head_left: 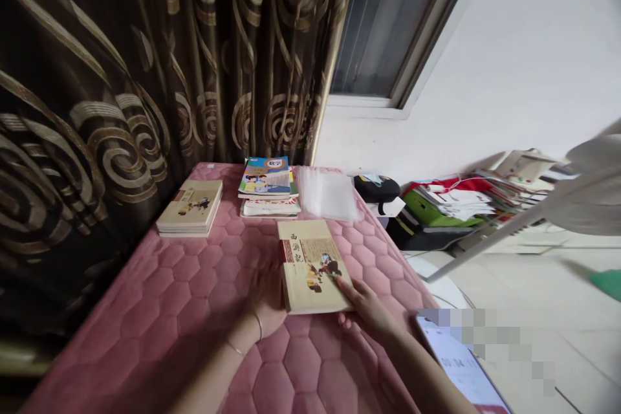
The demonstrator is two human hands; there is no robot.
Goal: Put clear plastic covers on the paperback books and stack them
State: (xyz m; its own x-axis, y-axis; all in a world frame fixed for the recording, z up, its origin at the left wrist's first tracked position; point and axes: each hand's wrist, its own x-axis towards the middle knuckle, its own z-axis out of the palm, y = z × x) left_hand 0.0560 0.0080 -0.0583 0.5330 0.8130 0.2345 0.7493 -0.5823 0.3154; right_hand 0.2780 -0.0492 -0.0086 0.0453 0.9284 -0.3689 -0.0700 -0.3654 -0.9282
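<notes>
A cream paperback book [305, 291] with a small illustration and dark vertical Chinese lettering lies between my hands, cover up, over the pink quilted surface [286, 369]. My right hand [361, 304] grips its lower right edge, thumb on the cover and fingers curled below. At the book's left edge is my left hand [268, 297], a thin bracelet on its wrist; it holds that side, though its fingers are dim and partly hidden. To the left sits a stack of similar cream books [191, 207].
Beyond the book are a pile of textbooks [264, 178] and clear plastic sleeves [330, 194]. A black case [376, 189] stands by the far right edge. A phone [458, 362] lies near my right forearm. A white fan [557, 207] stands right; a patterned curtain [233, 45] hangs left.
</notes>
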